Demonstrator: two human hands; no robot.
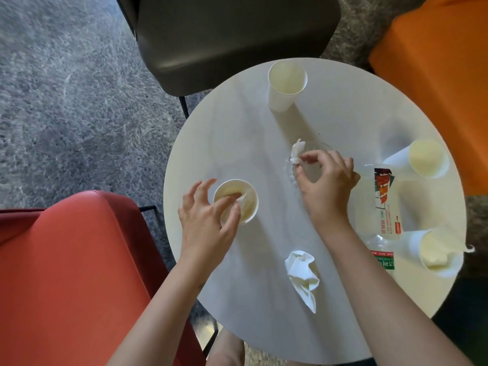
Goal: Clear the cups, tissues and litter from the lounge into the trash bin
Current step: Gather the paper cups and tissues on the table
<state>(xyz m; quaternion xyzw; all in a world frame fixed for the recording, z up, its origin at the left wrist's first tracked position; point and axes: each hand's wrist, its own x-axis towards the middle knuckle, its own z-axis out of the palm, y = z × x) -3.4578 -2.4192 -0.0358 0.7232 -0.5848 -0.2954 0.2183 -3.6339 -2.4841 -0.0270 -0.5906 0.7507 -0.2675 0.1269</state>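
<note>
On the round white table (pixel 237 143) stand several white paper cups. My left hand (pixel 206 220) reaches into the near-left cup (pixel 250 207), its fingers on a tissue inside it. My right hand (pixel 327 180) pinches a small crumpled tissue (pixel 297 151) over a clear glass dish (pixel 290 170). Another cup (pixel 286 85) stands upright at the far side. Two more cups (pixel 425 158) (pixel 435 252) are at the right. A crumpled tissue (pixel 302 273) lies near the front edge. A clear plastic bottle (pixel 385 215) lies on its side at the right.
A dark grey chair (pixel 232 40) stands beyond the table. A red seat (pixel 74 273) is at the near left and an orange seat (pixel 443 75) at the far right. Grey carpet (pixel 66 101) covers the floor. No trash bin is in view.
</note>
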